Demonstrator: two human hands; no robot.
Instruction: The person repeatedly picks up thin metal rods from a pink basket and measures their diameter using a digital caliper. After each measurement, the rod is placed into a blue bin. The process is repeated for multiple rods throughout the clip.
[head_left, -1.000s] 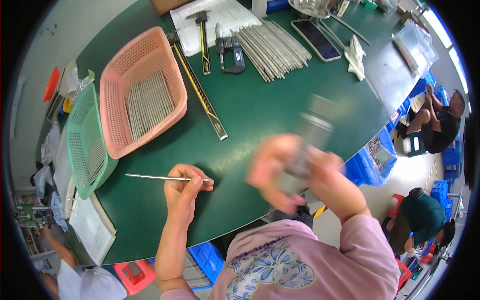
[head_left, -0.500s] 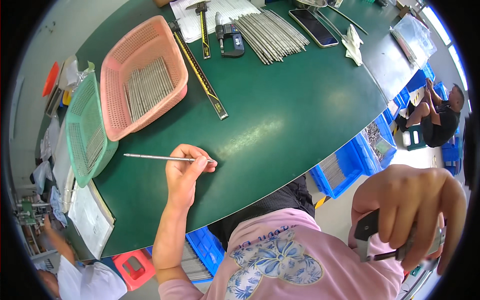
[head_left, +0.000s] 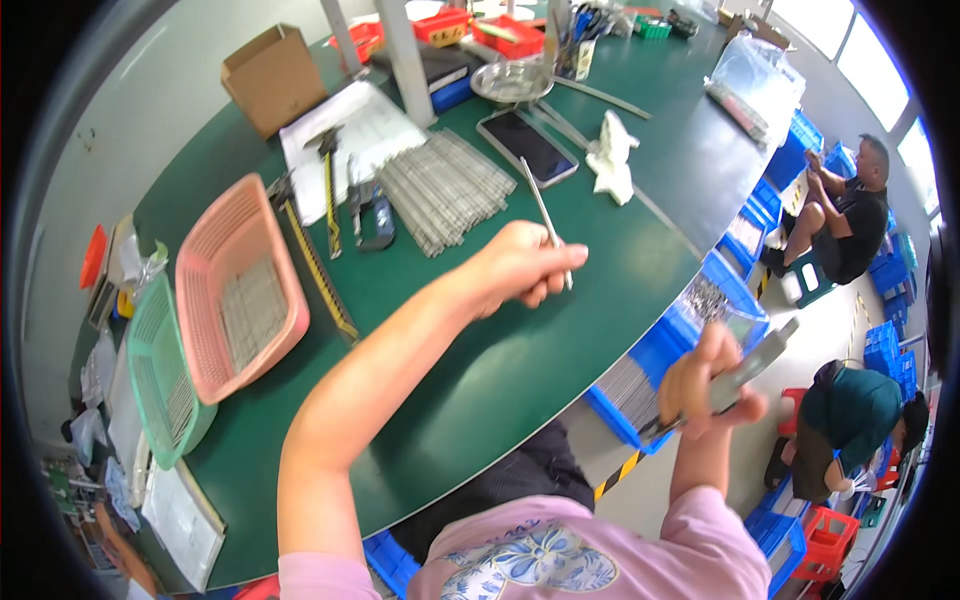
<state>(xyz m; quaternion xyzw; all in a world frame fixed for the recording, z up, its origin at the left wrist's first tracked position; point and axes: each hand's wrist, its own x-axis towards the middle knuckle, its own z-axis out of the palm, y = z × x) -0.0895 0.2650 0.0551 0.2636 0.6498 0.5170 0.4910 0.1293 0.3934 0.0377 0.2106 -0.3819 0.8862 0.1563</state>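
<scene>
I see everything from a single fisheye view on my head, looking steeply down over my chest and pink shirt at the lower edge. The green table curves across the middle of the frame, its edges bending toward the dark round rim. My left hand sits near centre, my right hand at lower right, both close. The floor shows far right.

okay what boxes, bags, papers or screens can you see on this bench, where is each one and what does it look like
Cardboard box: far left of the green bench, brown, flaps open.
Phone: flat on the bench beyond the left hand, dark rectangular screen, blank.
Plastic bag: far right edge, clear, crumpled.
Paper sheet: under the hammer, white.
</scene>
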